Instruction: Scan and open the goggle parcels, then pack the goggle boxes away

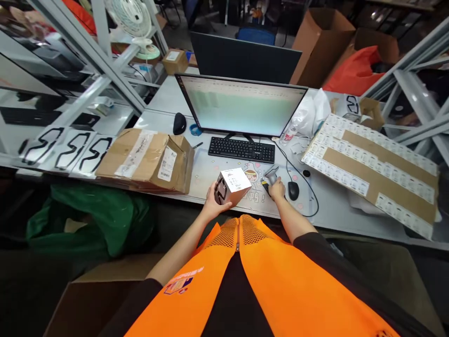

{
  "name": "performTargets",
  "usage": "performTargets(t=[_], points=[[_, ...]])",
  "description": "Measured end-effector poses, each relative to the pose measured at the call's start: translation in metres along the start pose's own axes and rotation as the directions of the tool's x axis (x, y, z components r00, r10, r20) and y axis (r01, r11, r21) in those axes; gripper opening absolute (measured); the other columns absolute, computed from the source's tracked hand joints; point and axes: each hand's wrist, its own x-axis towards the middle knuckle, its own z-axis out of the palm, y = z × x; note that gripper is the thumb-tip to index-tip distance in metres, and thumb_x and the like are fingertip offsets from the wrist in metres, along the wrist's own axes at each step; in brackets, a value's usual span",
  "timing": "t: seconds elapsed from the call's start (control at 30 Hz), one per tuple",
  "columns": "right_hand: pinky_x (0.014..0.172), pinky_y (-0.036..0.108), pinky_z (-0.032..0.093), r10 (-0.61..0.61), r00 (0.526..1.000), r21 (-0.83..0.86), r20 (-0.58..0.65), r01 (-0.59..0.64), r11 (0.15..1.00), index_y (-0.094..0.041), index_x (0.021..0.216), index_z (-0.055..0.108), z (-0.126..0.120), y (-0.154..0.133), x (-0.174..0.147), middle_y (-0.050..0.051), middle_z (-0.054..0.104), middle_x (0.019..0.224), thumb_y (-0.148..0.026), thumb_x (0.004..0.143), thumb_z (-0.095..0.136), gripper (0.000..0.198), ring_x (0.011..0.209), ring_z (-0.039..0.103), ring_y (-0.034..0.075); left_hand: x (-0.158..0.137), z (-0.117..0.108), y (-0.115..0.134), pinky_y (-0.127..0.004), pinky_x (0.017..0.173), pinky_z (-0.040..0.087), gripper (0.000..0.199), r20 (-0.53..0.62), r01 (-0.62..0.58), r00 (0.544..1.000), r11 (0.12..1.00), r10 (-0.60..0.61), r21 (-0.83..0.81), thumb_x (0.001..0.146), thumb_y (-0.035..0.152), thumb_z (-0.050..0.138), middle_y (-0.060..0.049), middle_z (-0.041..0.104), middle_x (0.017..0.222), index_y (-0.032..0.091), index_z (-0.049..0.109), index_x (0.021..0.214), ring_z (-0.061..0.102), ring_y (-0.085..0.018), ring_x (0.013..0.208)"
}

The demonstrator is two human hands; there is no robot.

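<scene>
One vest (273, 267); left hand (212, 205) holds one box (236, 182), right hand (277, 189) one scanner (271, 175).

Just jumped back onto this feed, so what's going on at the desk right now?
A person in an orange vest has the left hand around a small white box, its printed face upward. The right hand grips what looks like a grey handheld scanner, to the right of that box. The black mouse lies just right of the right hand, untouched. Beyond are a keyboard and a lit monitor; a larger cardboard carton sits at left.
</scene>
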Motion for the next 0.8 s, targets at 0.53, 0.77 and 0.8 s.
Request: performTargets(t=[0.53, 0.77, 0.8], points=[[0.05, 0.025, 0.039, -0.484, 0.641, 0.638, 0.595, -0.011, 0.77, -0.015, 0.108, 0.065, -0.124, 0.027, -0.007, -0.005, 0.055, 0.063, -0.047, 0.089, 0.066, 0.038, 0.047, 0.047, 0.012, 0.035, 0.035, 0.012, -0.06, 0.125, 0.037, 0.097, -0.089, -0.111, 0.972, 0.761, 0.216, 0.639, 0.075, 0.035, 0.086, -0.019, 0.053, 0.156, 0.023, 0.047, 0.163, 0.043, -0.044, 0.145], [0.051, 0.028, 0.042, -0.57, 0.588, 0.691, 0.574, 0.026, 0.723, -0.021, 0.088, 0.058, -0.143, 0.028, -0.034, -0.004, 0.055, 0.062, -0.055, 0.084, 0.073, 0.038, 0.051, 0.049, 0.013, 0.035, 0.036, 0.022, -0.06, 0.125, 0.037, 0.095, -0.126, -0.059, 0.976, 0.767, 0.18, 0.639, 0.075, 0.034, 0.086, -0.019, 0.053, 0.157, 0.02, 0.05, 0.163, 0.044, -0.044, 0.145], [0.051, 0.029, 0.043, -0.554, 0.624, 0.678, 0.551, 0.053, 0.733, -0.022, 0.087, 0.057, -0.138, 0.028, -0.031, -0.003, 0.054, 0.062, -0.059, 0.084, 0.072, 0.04, 0.051, 0.049, 0.015, 0.032, 0.036, 0.026, -0.06, 0.125, 0.037, 0.095, -0.131, -0.051, 0.976, 0.775, 0.171, 0.63, 0.075, 0.034, 0.086, -0.019, 0.054, 0.157, 0.02, 0.051, 0.162, 0.045, -0.044, 0.145]])
